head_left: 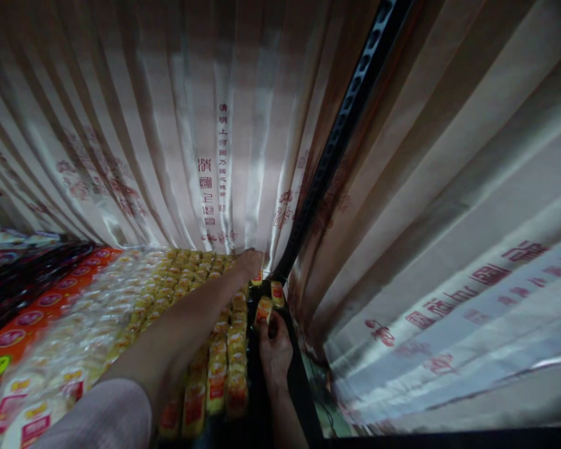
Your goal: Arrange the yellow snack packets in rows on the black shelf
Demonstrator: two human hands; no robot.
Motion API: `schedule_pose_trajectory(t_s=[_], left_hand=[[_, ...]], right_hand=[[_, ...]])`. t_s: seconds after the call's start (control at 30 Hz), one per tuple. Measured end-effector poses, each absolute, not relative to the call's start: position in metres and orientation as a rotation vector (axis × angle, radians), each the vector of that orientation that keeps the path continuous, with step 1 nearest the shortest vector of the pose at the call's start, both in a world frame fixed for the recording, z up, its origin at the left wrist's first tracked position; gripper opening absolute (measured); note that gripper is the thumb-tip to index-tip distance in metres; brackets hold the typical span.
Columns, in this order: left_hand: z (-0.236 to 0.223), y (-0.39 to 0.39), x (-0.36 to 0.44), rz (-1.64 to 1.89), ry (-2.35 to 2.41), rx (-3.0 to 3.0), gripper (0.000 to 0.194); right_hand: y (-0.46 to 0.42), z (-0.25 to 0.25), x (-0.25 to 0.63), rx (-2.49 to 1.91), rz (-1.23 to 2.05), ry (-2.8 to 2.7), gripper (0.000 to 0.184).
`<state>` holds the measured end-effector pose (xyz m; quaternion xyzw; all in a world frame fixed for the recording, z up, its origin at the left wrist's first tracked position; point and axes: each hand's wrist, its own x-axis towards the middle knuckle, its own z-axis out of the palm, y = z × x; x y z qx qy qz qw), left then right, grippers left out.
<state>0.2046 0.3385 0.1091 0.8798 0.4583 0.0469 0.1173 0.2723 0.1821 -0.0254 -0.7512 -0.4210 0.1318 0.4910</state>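
My left arm stretches across to the back corner, where my left hand [251, 263] curls its fingers at a small yellow-and-red wrapped snack [257, 278]; its fingertips are partly hidden and blurred. Lower and to the right, my right hand [277, 349] pinches another wrapped snack [263, 309] between thumb and fingers, above a black surface [258, 380]. Just beyond it, a single wrapped snack [277, 293] stands by the corner post. To the left, rows of matching yellow wrapped snacks [236, 349] stand close together, partly covered by my left forearm.
White clear-wrapped packets [81, 318], an orange strip with round logos [51, 300] and dark packages [23, 284] lie farther left. Pale pleated curtains [177, 125] with red printing hang behind and on the right. A black perforated post [336, 137] rises from the corner.
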Motion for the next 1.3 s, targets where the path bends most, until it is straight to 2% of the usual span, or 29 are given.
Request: schedule_pose_trajectory(t_s=[0.33,0.53,0.93,1.3], left_hand=[[0.099,0.343,0.2,0.048,1.314,2.719,0.035],[0.105,0.338,0.196,-0.005,1.319,2.748,0.024],[0.113,0.33,0.187,-0.017,1.273,2.816,0.02],[0.108,0.33,0.184,-0.032,1.183,2.837,0.027]], right_hand=[[0.187,-0.021,0.277,-1.766,0.321,-1.042,0.056],[0.216,-0.001,0.264,-1.745,0.193,-1.172,0.046],[0.23,0.013,0.246,-1.95,0.135,-1.21,0.037],[0.232,0.005,0.246,-1.973,0.092,-1.247,0.039]])
